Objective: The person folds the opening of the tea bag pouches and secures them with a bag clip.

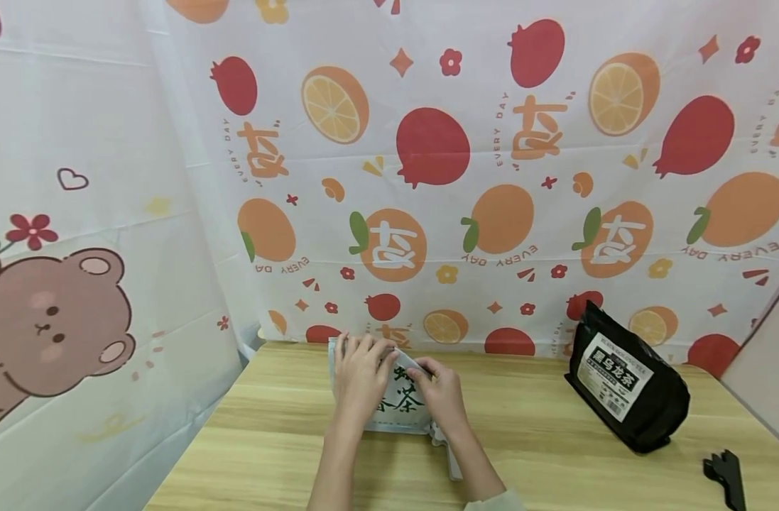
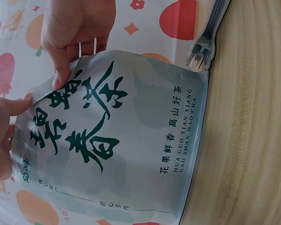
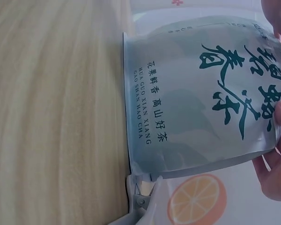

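Observation:
A pale green-white tea bag (image 1: 398, 404) with dark green Chinese lettering stands upright on the wooden table. My left hand (image 1: 363, 369) grips its top edge at the left, thumb in front. At the top right, my right hand (image 1: 443, 397) pinches the edge, with its thumb (image 2: 61, 70) on the front and fingers behind. Both wrist views show the bag's front; the mouth's inside is hidden. Beside the lower right corner lies a whitish-grey hinged clip (image 1: 453, 461); its metal spring shows in the right wrist view. Whether it touches the bag I cannot tell.
A black tea bag (image 1: 625, 383) with a white label stands at the right of the table. Near the front right edge lies a black clip-like tool (image 1: 726, 477). A fruit-printed cloth (image 1: 440, 213) hangs behind the table, and a bear-printed one (image 1: 57, 319) at the left.

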Tool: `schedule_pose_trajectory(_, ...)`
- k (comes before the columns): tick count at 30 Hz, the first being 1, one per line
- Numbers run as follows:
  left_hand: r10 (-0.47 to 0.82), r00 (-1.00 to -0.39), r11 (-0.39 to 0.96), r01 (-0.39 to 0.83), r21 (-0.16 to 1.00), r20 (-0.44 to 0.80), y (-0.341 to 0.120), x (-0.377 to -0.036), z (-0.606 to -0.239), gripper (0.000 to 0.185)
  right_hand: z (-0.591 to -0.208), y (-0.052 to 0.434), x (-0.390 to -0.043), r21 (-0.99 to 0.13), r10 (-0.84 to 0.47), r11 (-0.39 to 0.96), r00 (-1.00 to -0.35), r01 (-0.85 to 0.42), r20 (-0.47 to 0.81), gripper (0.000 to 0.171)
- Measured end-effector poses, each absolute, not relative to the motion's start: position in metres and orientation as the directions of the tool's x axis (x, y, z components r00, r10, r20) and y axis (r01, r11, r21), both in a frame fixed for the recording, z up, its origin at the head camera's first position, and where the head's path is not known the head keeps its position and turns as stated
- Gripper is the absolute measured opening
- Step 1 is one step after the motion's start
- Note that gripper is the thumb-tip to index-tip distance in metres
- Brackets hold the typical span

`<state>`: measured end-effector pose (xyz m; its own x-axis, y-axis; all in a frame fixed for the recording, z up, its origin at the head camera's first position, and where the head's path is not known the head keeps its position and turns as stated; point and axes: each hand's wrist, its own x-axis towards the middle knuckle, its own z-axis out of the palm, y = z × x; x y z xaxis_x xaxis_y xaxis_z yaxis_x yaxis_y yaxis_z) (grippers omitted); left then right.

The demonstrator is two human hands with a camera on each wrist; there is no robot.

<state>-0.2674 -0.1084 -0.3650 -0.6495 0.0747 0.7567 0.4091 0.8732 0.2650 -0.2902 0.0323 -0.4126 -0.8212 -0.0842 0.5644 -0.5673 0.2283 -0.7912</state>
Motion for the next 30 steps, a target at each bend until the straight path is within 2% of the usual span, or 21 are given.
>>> schedule_pose_trajectory(4,0.077,-0.647,0.870,0.415,0.265,0.759,-0.106,-0.268,-0.364,0.009,-0.413,0.032,-0.292,-0.803,-0.052,0.236,-0.833,-0.547,0.551,0.015)
schedule_pose_trajectory(9,0.080,-0.639,0.869,0.420,0.260,0.765,-0.106,-0.269,-0.364,0.009,-0.392,0.030,-0.276,-0.821,-0.039,0.215,-0.844,-0.529,0.534,0.008)
schedule_pose_trajectory(16,0.078,-0.612,0.871,0.426,0.245,0.787,-0.108,-0.270,-0.364,0.009,-0.376,0.032,-0.266,-0.828,-0.106,0.223,-0.857,-0.514,0.504,0.009)
schedule_pose_trajectory(23,0.078,-0.614,0.868,0.429,0.249,0.785,-0.108,-0.268,-0.364,0.010,-0.388,0.037,-0.276,-0.828,-0.185,0.210,-0.853,-0.519,0.488,0.014)
schedule_pose_trajectory(30,0.071,-0.616,0.863,0.432,0.261,0.784,-0.108,-0.265,-0.365,0.010,-0.398,0.034,-0.285,-0.827,-0.174,0.226,-0.857,-0.515,0.486,0.019)
